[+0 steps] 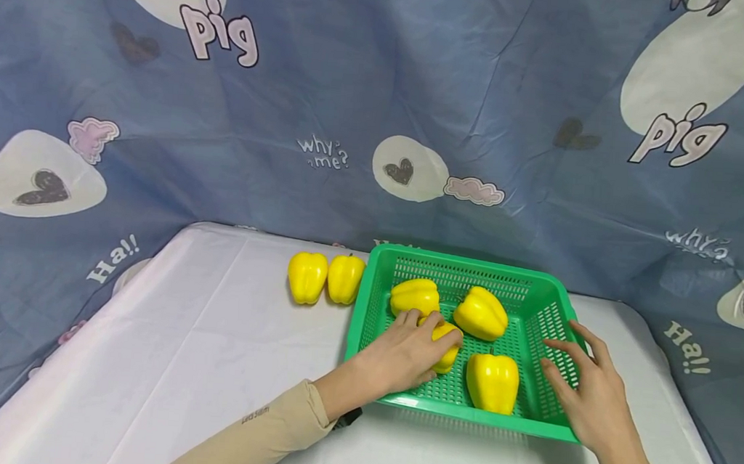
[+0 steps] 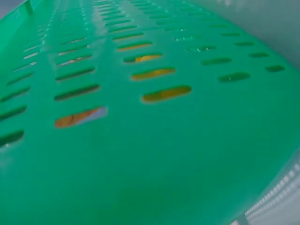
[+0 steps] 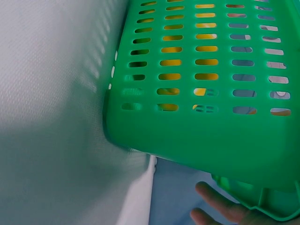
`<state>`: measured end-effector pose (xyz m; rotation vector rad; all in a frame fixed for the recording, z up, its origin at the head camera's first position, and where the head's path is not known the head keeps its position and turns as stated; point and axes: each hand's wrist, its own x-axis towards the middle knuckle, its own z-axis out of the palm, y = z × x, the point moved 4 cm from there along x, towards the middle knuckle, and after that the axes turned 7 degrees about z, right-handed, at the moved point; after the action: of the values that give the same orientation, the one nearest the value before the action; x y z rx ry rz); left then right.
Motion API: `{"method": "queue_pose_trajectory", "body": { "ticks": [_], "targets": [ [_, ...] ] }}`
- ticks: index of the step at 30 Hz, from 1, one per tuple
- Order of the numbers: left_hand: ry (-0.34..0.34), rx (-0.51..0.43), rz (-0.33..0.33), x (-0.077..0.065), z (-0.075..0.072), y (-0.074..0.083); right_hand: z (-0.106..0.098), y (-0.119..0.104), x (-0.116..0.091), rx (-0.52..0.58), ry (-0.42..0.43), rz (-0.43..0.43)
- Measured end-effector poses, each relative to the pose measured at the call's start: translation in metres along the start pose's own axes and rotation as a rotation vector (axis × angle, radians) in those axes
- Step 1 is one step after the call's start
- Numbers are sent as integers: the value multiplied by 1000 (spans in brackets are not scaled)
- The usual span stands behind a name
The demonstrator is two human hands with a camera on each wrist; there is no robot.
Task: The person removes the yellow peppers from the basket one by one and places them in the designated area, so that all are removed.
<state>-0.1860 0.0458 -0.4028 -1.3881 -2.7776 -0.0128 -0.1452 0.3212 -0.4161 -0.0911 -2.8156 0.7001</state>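
Observation:
A green plastic basket with slotted walls stands on the white-covered table. Inside it, my left hand grips a yellow bell pepper from above, fingers curled over its top. Around that one lie other yellow peppers: one behind, one at the back right and one at the front right. My right hand hovers at the basket's right rim, fingers spread and loosely bent, holding nothing. In the right wrist view, fingertips show beside the basket's end wall.
Two more yellow peppers, one farther left and one close to the basket's left wall, sit on the white tablecloth. Behind the table hangs a blue printed cloth. The basket's outer wall fills the left wrist view.

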Motion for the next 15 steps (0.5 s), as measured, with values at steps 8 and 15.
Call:
{"method": "queue_pose_trajectory", "body": {
  "ticks": [8,15],
  "targets": [
    [36,21,-12,0,2,-2,0,0,0,9,-1,8],
    [27,44,-47,-1,3,-4,0,0,0,13,-1,7]
  ]
}}
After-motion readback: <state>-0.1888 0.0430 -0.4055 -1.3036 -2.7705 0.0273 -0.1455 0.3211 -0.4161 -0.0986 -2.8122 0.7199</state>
